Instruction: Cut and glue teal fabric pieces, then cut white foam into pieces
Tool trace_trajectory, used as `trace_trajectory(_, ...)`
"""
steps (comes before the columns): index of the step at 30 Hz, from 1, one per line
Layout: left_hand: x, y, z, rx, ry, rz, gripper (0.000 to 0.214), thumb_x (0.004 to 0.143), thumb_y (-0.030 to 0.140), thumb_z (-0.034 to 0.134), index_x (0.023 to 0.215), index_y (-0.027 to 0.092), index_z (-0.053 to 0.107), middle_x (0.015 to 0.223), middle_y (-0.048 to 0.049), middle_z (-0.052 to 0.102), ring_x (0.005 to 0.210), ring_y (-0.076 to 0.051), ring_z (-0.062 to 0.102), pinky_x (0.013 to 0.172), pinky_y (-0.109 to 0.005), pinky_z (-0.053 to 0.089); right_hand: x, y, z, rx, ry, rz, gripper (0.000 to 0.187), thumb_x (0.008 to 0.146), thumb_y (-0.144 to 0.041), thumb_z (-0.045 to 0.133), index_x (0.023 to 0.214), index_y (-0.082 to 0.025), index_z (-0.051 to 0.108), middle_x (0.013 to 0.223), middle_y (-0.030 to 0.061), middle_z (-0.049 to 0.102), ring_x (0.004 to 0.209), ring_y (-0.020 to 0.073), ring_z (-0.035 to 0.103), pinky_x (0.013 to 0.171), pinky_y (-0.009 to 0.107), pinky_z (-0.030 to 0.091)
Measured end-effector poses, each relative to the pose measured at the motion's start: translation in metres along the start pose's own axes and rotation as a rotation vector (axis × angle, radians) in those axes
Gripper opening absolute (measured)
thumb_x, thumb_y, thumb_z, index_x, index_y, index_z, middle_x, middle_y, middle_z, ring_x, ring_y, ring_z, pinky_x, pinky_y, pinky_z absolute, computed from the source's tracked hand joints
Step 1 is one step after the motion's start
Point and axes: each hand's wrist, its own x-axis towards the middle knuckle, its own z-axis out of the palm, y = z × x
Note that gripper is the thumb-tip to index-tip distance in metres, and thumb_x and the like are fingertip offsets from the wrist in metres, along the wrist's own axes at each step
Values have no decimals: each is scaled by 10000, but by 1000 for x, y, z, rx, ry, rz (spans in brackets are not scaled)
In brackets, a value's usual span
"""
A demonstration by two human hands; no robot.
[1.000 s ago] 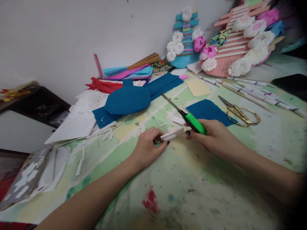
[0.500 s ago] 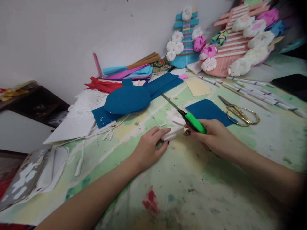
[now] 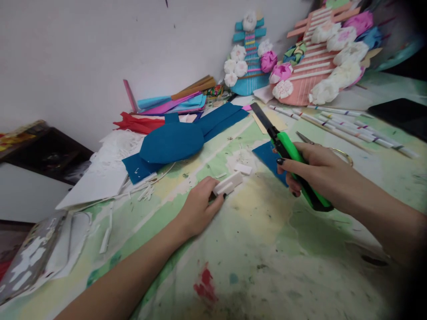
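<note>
My left hand (image 3: 200, 206) pinches a small stack of white foam pieces (image 3: 230, 184) just above the green-stained tabletop. In my right hand (image 3: 310, 166) is a green and black utility knife (image 3: 293, 155), its long blade out and pointing up and away. A loose white foam strip (image 3: 243, 169) lies just beyond the held stack, among small scraps. Behind the knife, a blue paper piece (image 3: 267, 160) is partly covered by my right hand. Gold-handled scissors (image 3: 340, 154) lie behind that hand, mostly hidden.
A blue lute-shaped cutout (image 3: 173, 142) lies at left centre. Two flower-decorated instrument models, one blue (image 3: 251, 84) and one pink (image 3: 310, 84), lean at the back. Striped paper sticks (image 3: 360, 129) and a black phone (image 3: 400, 116) lie at right. White sheets (image 3: 96, 186) are at left.
My right hand has lifted the knife away from the white foam, toward me and to the right, with its blade now tilted more upright. My left hand still holds the foam. The view has shifted slightly.
</note>
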Motion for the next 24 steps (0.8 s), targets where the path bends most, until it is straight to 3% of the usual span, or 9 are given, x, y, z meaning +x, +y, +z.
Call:
trace_trajectory(3,2,-7,-7,-195,-1,-126,112,846,275,521,799,175,540,705,10,479,630,-131,442,574,-257,339,-3,-4,2,140,-130,89,79,878,-255,473,821,-201,484,481,-30,551,432,139,568,483,270,460)
trace_trajectory(7,3,-14,-12,-458,-45,-208,169,841,342,555,807,177,554,689,21,462,614,-119,428,549,-247,328,-4,-4,6,107,-159,106,52,846,-218,498,819,-217,453,458,-50,540,421,147,577,464,269,444)
trace_trajectory(12,1,-16,-12,-583,-51,-214,168,837,345,580,823,179,558,697,22,450,608,-111,407,538,-240,308,-4,4,12,87,-170,88,74,843,-266,536,838,-226,474,466,-62,540,425,162,591,431,276,437)
trace_trajectory(18,1,-18,-11,-534,-29,-202,184,849,363,568,818,184,542,707,19,445,606,-112,400,534,-241,308,-7,6,14,90,-180,-10,53,863,-266,514,875,-215,523,543,-19,614,489,173,627,450,288,432)
trace_trajectory(24,3,-19,-12,-110,45,-78,144,867,308,510,817,176,542,749,1,493,658,-135,443,574,-254,320,-11,-1,14,-48,-221,9,48,879,-267,496,874,-225,519,541,-35,634,520,162,640,469,265,433)
